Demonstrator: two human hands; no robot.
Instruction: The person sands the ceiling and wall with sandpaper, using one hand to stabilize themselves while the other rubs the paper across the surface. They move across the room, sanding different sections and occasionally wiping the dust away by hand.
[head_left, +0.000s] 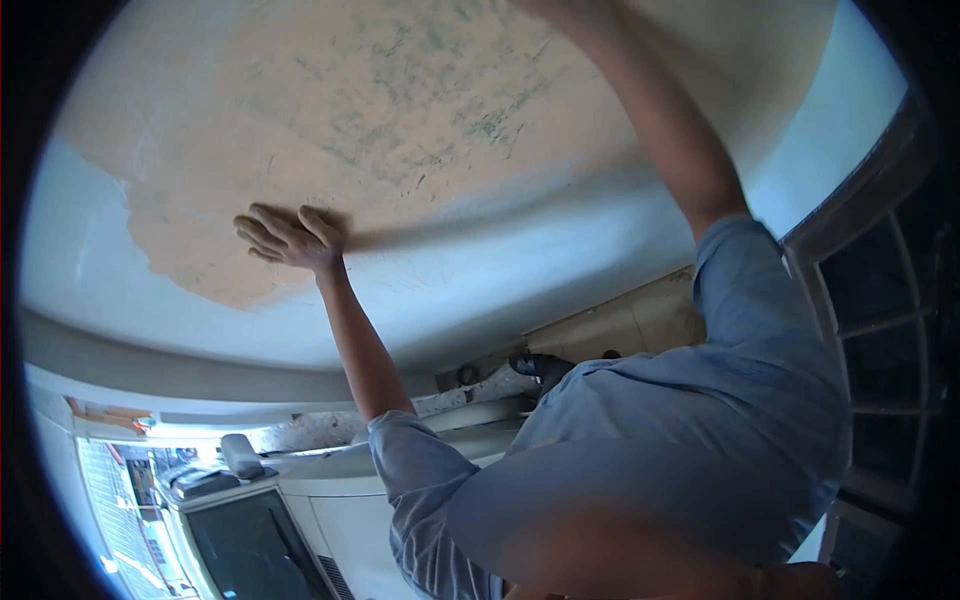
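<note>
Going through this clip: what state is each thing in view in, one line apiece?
Overhead surface: partly coated, the rest pale and bare.
Peach patch: uneven, grey streaks showing through, ragged edge.
Blue-shirted person's hand: open, flat against the surface at the patch's edge.
Raised arm: stretched up, its hand cut off by the top edge.
Window grille: dark; cannot tell whether it is open or shut.

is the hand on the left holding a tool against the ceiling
No, the left hand lies flat and bare on the ceiling.

bare ceiling (pixel 420 110) open, window grille (pixel 880 300) right
</note>
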